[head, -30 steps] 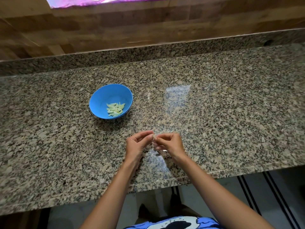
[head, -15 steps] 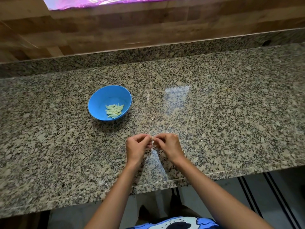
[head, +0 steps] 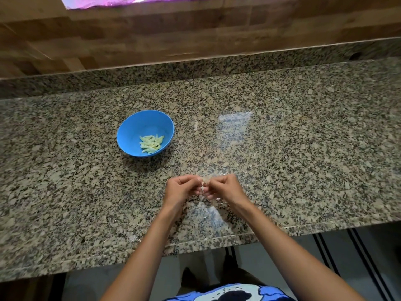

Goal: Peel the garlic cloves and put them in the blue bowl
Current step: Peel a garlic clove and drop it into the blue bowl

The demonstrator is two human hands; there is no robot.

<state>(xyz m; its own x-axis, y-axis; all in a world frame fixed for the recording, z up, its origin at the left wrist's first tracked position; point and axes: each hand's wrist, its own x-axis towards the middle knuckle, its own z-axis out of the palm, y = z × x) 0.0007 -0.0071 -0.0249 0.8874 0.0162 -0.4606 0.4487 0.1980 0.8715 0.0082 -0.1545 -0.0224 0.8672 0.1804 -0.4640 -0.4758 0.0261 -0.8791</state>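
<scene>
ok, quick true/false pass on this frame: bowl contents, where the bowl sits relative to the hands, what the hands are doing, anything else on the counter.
1. The blue bowl holds peeled garlic cloves. True.
2. The bowl sits to the right of the hands. False: it is farther back and to the left of them.
3. The left hand and right hand meet and pinch one small garlic clove between their fingertips. True.
4. One hand rests inside the bowl. False: both are over the granite counter, apart from the bowl.
5. A knife lies on the counter. False: none is visible.
</scene>
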